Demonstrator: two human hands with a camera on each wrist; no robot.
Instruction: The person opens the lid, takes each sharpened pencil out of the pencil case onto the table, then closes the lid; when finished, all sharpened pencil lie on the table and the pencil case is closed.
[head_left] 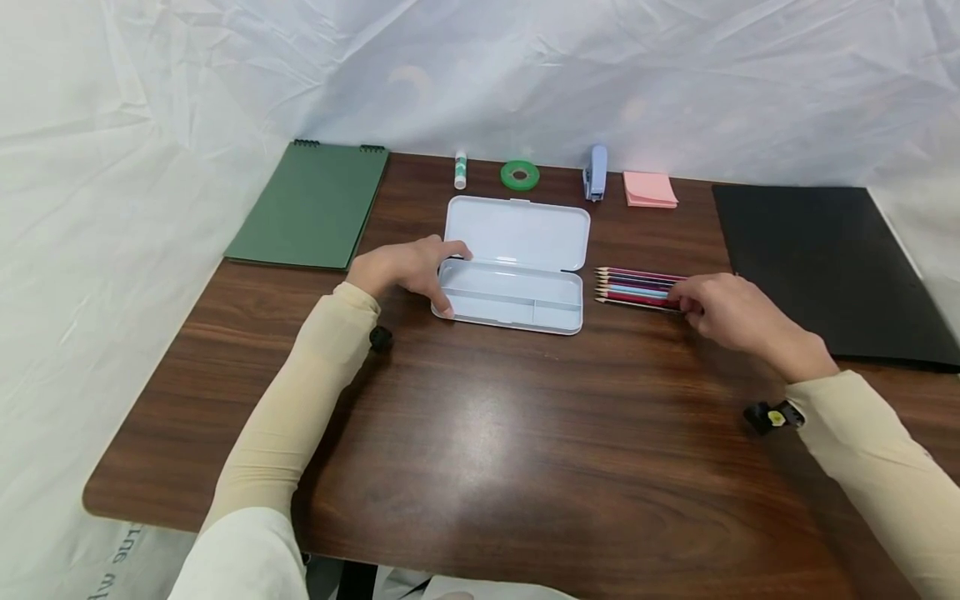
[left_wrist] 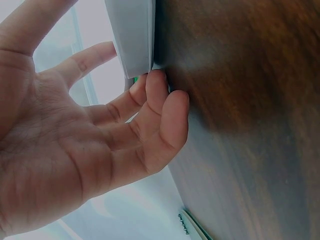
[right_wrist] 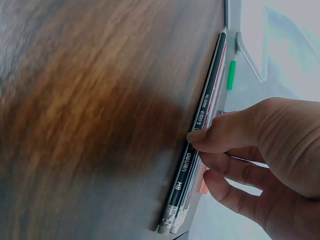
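— White sheeting is hung behind a dark wooden table (head_left: 480, 467). What is laid out on it in the head view?

— An open pencil case (head_left: 513, 265) is set at the middle, its lid folded back. A row of pencils (head_left: 637, 288) is lined up just to its right. Along the far edge a glue stick (head_left: 460, 170), green tape (head_left: 519, 175), a stapler (head_left: 596, 172) and pink sticky notes (head_left: 649, 189) are ranged; a green notebook (head_left: 311, 204) and a black folder (head_left: 828, 267) are placed at the two ends.

— How are the hands held?

— The left hand (head_left: 408, 268) is curled round the case's left end, thumb at the front corner. The right hand (head_left: 723, 310) is laid on the butt ends of the pencils.

— And from the left wrist?

— The palm (left_wrist: 75, 150) is seen spread, with fingertips (left_wrist: 157, 87) pressed to the case's corner (left_wrist: 135, 40); the case is steadied rather than lifted.

— From the right wrist?

— The nearest pencil (right_wrist: 197, 135) is met by the thumb tip (right_wrist: 200, 137), with the other fingers curled beneath; whether anything is actually pinched cannot be told. No pencil is raised off the wood.

— Which step is judged to be in hand?

— Picking up pencils, it seems, with the tray held ready. A firm pinch would be called for next, then a short carry leftward into the long compartment.
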